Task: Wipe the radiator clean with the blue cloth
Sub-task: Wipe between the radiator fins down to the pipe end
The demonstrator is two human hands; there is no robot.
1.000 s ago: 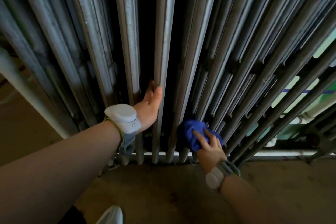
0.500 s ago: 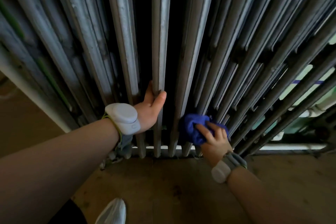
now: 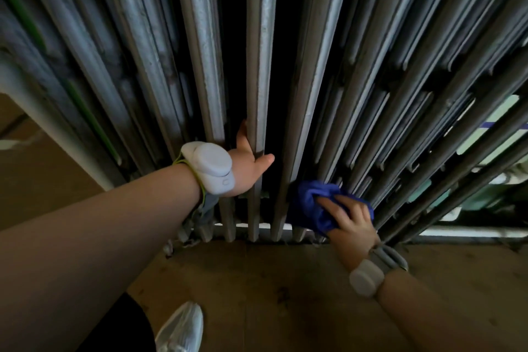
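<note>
Radiator (image 3: 200,37), grey cast-iron, tall vertical fins fanning upward, filling upper view. Left hand (image 3: 247,163) on central fin (image 3: 261,80) low down, thumb across front face, fingers hidden behind it; grip closed around fin. White wrist device (image 3: 210,166) on grey strap, yellow-green edging, at left wrist. Blue cloth (image 3: 310,206) bunched, pressed against lower fins just right of centre, near radiator feet. Right hand (image 3: 350,223) over cloth, fingers curled into folds; grip closed on cloth. Second white wrist device (image 3: 365,278) on grey band at right wrist. Dark gap between fins separating both hands. Brown floor (image 3: 271,294) below, stained. White shoe (image 3: 181,328) at bottom edge, left of centre. White pipe (image 3: 471,230) horizontal behind radiator base at right. Pale green wall patches (image 3: 485,134) visible through right-hand fins.
</note>
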